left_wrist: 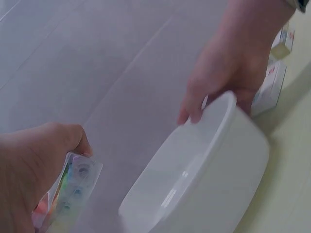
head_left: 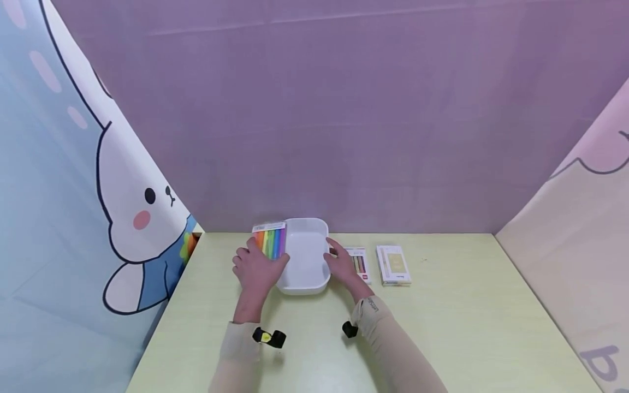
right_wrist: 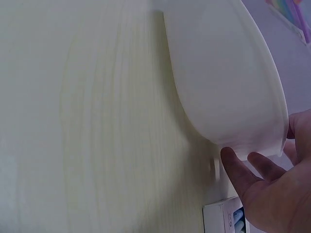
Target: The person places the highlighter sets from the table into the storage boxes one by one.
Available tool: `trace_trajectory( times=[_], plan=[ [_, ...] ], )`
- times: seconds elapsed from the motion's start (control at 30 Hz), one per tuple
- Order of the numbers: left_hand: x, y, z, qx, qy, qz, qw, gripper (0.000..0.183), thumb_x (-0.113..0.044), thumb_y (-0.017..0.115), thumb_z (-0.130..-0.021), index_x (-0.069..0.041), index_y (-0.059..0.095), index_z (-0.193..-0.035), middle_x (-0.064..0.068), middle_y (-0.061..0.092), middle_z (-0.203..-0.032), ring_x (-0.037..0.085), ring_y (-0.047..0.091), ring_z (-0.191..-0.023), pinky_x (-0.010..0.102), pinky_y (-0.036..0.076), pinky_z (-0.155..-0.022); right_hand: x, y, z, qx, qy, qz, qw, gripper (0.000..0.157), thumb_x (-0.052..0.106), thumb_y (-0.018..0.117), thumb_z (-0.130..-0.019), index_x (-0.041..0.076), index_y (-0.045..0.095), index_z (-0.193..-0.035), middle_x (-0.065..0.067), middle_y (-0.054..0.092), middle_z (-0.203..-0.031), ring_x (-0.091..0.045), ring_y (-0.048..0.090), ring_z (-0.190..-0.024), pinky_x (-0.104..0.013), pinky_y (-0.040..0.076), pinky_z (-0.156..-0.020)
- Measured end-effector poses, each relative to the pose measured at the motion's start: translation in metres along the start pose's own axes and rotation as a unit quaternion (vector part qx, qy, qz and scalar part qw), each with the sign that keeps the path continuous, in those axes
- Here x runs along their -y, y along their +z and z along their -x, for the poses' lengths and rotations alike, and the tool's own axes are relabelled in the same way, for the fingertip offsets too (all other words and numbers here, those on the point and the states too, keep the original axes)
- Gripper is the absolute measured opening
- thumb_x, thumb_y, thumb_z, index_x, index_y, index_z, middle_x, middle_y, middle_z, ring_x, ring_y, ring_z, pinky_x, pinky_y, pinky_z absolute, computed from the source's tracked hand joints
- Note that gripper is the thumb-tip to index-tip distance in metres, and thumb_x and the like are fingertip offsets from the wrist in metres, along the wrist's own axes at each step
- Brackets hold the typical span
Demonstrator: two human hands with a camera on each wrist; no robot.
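White basin (head_left: 306, 262), pinched by right hand (head_left: 343, 266), separates two boxes (head_left: 394, 266) from rainbow pack (head_left: 271, 241) gripped by left hand (head_left: 258, 269).

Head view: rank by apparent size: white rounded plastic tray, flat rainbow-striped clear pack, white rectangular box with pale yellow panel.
1. Tray: largest
2. Unranked: rainbow pack and yellow-panelled box look close; the left hand partly covers the pack.

White bin (head_left: 306, 257); rainbow-striped pack (head_left: 272, 240); purple backdrop (head_left: 344, 120).
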State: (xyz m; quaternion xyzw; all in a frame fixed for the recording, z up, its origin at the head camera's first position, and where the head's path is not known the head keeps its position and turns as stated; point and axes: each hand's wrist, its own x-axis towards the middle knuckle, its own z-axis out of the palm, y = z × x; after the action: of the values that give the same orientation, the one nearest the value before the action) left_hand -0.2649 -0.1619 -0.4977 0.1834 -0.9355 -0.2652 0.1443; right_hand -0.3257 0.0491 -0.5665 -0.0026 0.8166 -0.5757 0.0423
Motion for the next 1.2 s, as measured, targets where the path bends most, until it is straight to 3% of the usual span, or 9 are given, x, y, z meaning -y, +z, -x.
trace_trajectory(
  times=[0.37,0.73,1.2],
  plan=[
    [-0.019,0.022,0.009,0.001,0.021,-0.015,0.9997,0.101,-0.064,0.069,-0.067,-0.002,0.034,-0.138,0.025,0.045,-0.109,0.041,0.040,-0.097,0.055,0.039,-0.079,0.001,0.000,0.002,0.008,-0.013,-0.011,1.000,0.052,0.012,0.059,-0.095,0.016,0.046,-0.146,-0.024,0.058,-0.125,-0.036,0.058,-0.110,-0.044,0.051,-0.088],
    [-0.025,0.033,0.008,0.012,0.026,-0.024,0.9993,0.105,-0.068,0.066,-0.066,-0.001,0.033,-0.139,0.026,0.044,-0.111,0.041,0.040,-0.098,0.055,0.039,-0.081,0.010,0.000,0.005,0.011,0.004,0.017,1.000,0.052,0.016,0.056,-0.097,0.020,0.043,-0.148,-0.020,0.057,-0.129,-0.033,0.056,-0.115,-0.044,0.048,-0.093],
    [-0.038,0.046,0.013,0.014,0.030,-0.036,0.9988,0.100,-0.066,0.065,-0.066,-0.001,0.035,-0.136,0.025,0.045,-0.107,0.041,0.041,-0.096,0.054,0.039,-0.079,0.007,0.000,0.002,0.011,0.020,0.005,1.000,0.053,0.017,0.058,-0.096,0.025,0.045,-0.147,-0.019,0.057,-0.129,-0.031,0.057,-0.113,-0.041,0.051,-0.089]
  ],
)
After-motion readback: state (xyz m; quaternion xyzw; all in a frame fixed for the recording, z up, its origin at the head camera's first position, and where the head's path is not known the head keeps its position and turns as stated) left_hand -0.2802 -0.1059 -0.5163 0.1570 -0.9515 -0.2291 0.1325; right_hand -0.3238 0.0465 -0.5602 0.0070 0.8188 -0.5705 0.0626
